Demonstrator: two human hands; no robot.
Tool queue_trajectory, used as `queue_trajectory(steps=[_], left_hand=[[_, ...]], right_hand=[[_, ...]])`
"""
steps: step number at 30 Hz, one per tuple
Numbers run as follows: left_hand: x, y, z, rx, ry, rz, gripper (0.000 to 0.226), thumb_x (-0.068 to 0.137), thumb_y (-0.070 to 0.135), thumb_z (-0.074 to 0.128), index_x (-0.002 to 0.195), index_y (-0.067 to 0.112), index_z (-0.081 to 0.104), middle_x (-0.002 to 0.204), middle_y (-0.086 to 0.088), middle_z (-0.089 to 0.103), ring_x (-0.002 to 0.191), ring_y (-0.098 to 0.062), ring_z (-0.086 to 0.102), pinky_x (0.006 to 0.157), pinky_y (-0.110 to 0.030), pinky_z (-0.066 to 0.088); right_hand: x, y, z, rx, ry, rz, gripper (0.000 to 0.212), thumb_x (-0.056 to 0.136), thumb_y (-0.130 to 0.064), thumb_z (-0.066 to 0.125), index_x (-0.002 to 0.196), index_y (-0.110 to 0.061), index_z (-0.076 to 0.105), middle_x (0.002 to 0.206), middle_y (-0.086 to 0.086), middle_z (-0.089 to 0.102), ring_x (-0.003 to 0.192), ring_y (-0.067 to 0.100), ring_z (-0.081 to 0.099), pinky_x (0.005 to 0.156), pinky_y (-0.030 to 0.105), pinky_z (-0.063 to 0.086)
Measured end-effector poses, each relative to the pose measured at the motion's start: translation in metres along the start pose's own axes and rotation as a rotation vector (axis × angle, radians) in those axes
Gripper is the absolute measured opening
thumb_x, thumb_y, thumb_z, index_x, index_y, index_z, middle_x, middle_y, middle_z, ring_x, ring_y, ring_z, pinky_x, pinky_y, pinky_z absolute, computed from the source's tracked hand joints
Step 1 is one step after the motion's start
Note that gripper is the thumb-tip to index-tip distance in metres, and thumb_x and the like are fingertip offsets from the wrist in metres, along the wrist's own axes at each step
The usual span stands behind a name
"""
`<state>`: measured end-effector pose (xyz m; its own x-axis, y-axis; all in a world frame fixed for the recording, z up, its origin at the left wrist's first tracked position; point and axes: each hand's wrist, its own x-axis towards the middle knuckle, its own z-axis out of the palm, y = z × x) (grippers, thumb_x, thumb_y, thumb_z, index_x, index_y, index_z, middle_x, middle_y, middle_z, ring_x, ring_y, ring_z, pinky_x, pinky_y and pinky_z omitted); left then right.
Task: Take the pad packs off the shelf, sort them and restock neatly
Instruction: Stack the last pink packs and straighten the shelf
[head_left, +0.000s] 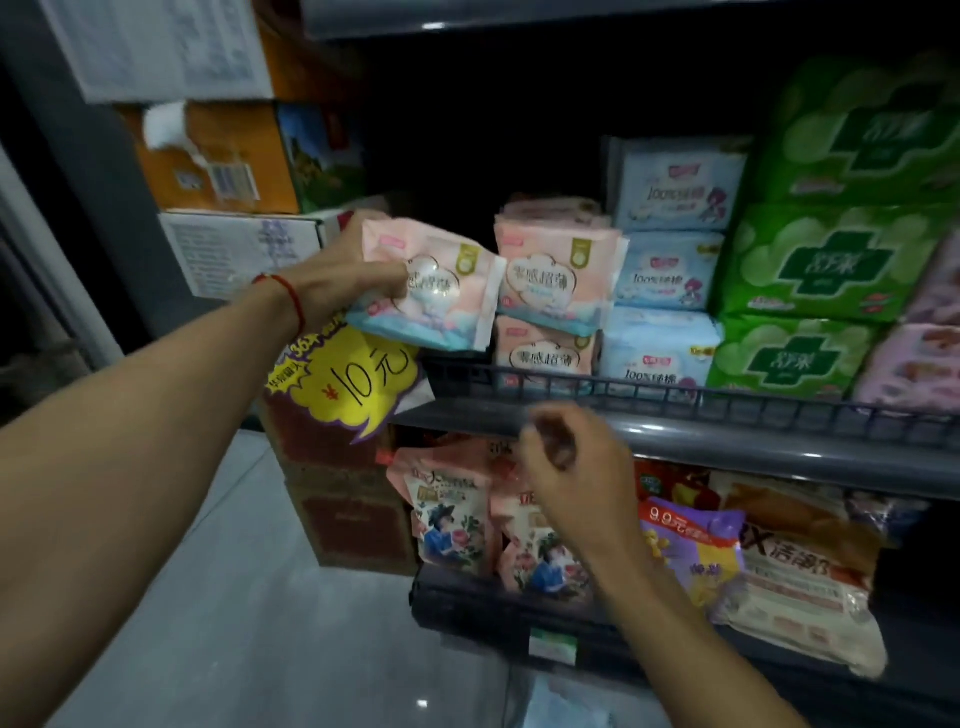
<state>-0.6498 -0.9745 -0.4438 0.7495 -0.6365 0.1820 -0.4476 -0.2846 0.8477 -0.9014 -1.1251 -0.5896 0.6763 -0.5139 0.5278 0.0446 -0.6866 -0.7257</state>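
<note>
Dark shelves (675, 441) stood in front of me, full of packs. My left hand (343, 275) held a pink pad pack (431, 291) by its left end, up in the air just left of the shelf. Right beside it, more pink packs (556, 286) sat stacked behind the rail. Blue packs (665, 312) and green packs (810, 270) came next. My right hand (566, 467) hung lower, fingers curled and holding nothing, blurry. A yellow price sign (358, 379) stuck out under my left hand.
</note>
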Motion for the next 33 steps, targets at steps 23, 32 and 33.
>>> queue_trajectory(steps=[23, 32, 33], left_hand=[[0.033, 0.037, -0.014, -0.04, -0.028, -0.059, 0.065, 0.068, 0.03, 0.067, 0.128, 0.024, 0.042, 0.118, -0.018, 0.063, 0.102, -0.037, 0.067, 0.084, -0.05, 0.058], [0.058, 0.019, -0.017, -0.134, -0.126, -0.049, 0.05, 0.083, 0.002, 0.071, 0.127, 0.011, 0.049, 0.119, -0.022, 0.068, 0.095, -0.032, 0.071, 0.07, -0.039, 0.062], [0.059, 0.015, -0.019, -0.126, -0.153, -0.05, 0.056, 0.081, -0.002, 0.073, 0.13, 0.006, 0.048, 0.119, -0.023, 0.069, 0.096, -0.033, 0.072, 0.071, -0.037, 0.062]], right_hand=[[0.144, -0.103, 0.071, 0.05, 0.083, 0.087, 0.043, 0.102, -0.022, 0.059, 0.138, -0.005, 0.041, 0.135, 0.015, 0.055, 0.124, 0.034, 0.053, 0.102, 0.047, 0.046], [0.161, -0.085, 0.069, -0.107, 0.03, -0.017, 0.052, 0.102, -0.025, 0.06, 0.146, -0.006, 0.039, 0.132, 0.014, 0.058, 0.121, 0.033, 0.055, 0.096, 0.042, 0.048], [0.161, -0.081, 0.065, -0.136, 0.012, -0.041, 0.052, 0.101, -0.027, 0.061, 0.144, -0.006, 0.04, 0.13, 0.013, 0.059, 0.119, 0.032, 0.056, 0.091, 0.04, 0.048]])
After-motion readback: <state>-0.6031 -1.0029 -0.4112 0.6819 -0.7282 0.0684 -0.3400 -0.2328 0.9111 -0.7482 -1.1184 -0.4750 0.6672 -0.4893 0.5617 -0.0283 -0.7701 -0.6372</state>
